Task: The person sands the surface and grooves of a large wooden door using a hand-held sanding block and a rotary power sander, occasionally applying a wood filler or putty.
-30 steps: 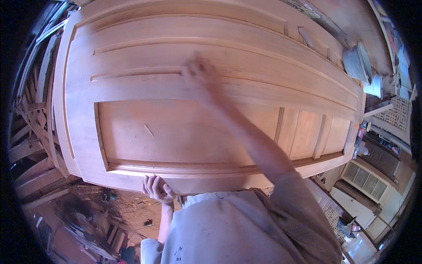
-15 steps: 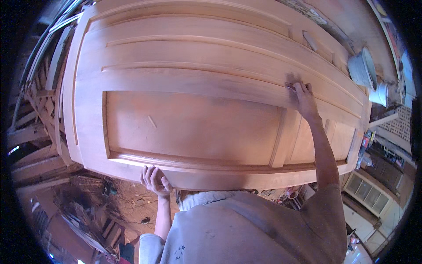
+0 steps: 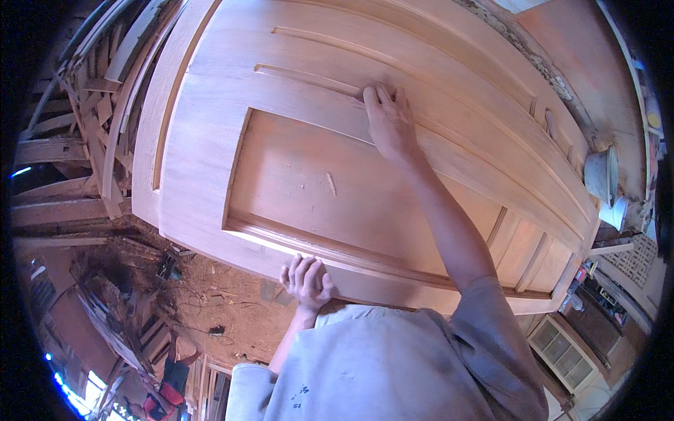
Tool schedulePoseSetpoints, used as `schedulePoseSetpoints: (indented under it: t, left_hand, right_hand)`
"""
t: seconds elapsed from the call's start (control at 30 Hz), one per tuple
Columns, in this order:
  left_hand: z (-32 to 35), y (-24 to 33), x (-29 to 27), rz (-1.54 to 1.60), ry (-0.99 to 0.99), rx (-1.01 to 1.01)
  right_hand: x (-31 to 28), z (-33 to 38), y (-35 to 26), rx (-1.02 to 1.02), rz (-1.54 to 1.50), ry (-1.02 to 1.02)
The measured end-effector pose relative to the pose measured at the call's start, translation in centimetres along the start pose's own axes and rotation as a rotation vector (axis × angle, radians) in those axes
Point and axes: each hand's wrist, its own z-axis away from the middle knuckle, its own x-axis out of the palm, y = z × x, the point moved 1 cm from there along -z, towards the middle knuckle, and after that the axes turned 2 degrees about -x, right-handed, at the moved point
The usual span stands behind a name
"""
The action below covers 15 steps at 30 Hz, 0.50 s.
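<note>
A large pale wooden panelled door (image 3: 203,140) lies flat in front of me, with long grooves and recessed panels. My right hand (image 3: 390,123) is closed at a groove above the near recessed panel. Its fingertips press down on a small dark piece that looks like sandpaper, mostly hidden beneath them. With bent fingers, my left hand (image 3: 307,282) holds the door's near edge. A thin wood sliver (image 3: 331,184) and small crumbs lie in the recessed panel between the hands.
Scrap boards (image 3: 105,140) are piled left of the door. A grey bucket (image 3: 601,175) and a white bucket (image 3: 615,212) stand at its right end. Debris litters the brown floor (image 3: 232,309). Another person (image 3: 172,386) shows at lower left. A glazed cabinet door (image 3: 565,351) is at lower right.
My right hand has moved left along the groove, toward the door's left end. The view has turned, so the door appears tilted; my left hand remains at the near edge.
</note>
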Motion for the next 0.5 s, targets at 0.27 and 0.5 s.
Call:
schedulePoseSetpoints:
  t: [0.27, 0.5]
  left_hand:
    - [-5.6, -9.5, -9.6, 0.197, 0.244, -0.15]
    - [-14.6, -16.3, -9.4, -0.062, 0.194, -0.307]
  right_hand:
    - [-3.5, 9.4, 10.2, 0.198, 0.118, -0.204]
    - [1.8, -3.6, -3.4, -0.014, -0.039, -0.059]
